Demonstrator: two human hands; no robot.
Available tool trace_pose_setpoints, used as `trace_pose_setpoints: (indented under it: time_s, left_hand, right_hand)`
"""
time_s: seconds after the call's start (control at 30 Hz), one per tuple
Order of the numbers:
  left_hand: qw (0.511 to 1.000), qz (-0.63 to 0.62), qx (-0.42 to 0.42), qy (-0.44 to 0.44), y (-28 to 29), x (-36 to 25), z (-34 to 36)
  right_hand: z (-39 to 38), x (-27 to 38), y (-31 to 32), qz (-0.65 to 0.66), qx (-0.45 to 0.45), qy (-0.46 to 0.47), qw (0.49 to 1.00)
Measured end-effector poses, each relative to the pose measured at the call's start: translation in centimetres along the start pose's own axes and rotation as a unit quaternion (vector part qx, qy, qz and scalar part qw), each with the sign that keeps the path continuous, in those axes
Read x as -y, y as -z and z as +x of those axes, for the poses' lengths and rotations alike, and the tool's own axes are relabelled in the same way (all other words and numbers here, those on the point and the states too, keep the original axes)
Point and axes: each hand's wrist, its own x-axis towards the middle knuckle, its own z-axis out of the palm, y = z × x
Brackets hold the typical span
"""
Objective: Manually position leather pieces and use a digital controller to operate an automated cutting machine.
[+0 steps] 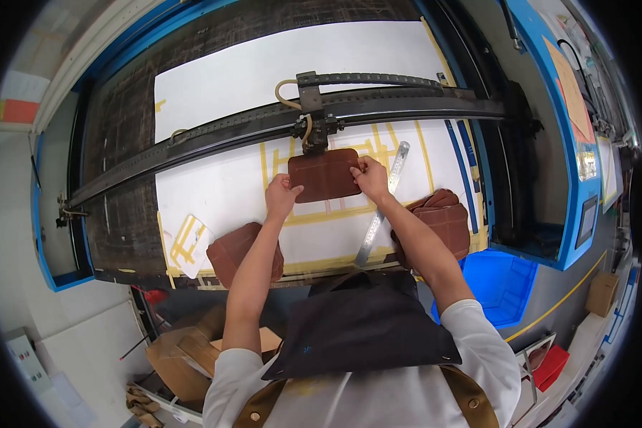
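A brown leather piece (325, 176), rectangular with rounded corners, is held by its two sides over the white sheet, just below the machine's dark carriage head (319, 134). My left hand (282, 195) pinches its left edge near the lower corner. At its right edge, my right hand (370, 177) grips with thumb and fingers. Yellow tape lines (335, 216) show on the sheet around the piece. More brown leather pieces (246, 255) lie beside my left forearm. Another stack of brown pieces (442, 217) is partly hidden behind my right forearm.
A metal ruler (379, 207) lies slanted right of the held piece. The gantry beam (399, 106) spans the bed. A white template with yellow tape (190, 246) rests at the left. Below the bed's right edge stands a blue bin (499, 285); cardboard boxes (182, 357) are at lower left.
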Motion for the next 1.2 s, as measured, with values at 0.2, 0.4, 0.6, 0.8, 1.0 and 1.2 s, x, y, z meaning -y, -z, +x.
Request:
trace_pose_setpoints:
  time_s: [0.2, 0.4, 0.6, 0.8, 1.0, 1.2]
  left_hand:
    - [0.999, 0.021, -0.022, -0.019, 0.1, 1.0, -0.7]
    - [0.999, 0.024, -0.025, -0.002, 0.3, -0.5, -1.4]
    - [0.948, 0.168, -0.141, -0.232, -1.3, -0.9, -2.6]
    - [0.872, 0.285, 0.025, -0.398, -4.7, -3.3, -2.6]
    - [0.874, 0.326, -0.023, -0.361, -3.8, -1.8, -2.4]
    - [0.866, 0.352, -0.065, -0.349, -4.2, -1.0, -4.2]
  right_hand:
    - [-0.7, -0.5, 0.2, -0.052, 0.013, -0.016, 0.998]
    - [-1.3, -1.3, 0.7, -0.046, -0.019, 0.002, 0.999]
    - [-2.5, 1.5, 0.5, -0.172, -0.117, 0.161, 0.965]
    - [-1.5, 0.2, -2.7, -0.394, 0.025, 0.263, 0.88]
    - [-1.4, 0.6, -1.2, -0.426, 0.085, 0.254, 0.864]
    - [-1.4, 0.5, 0.7, -0.333, 0.099, 0.262, 0.9]
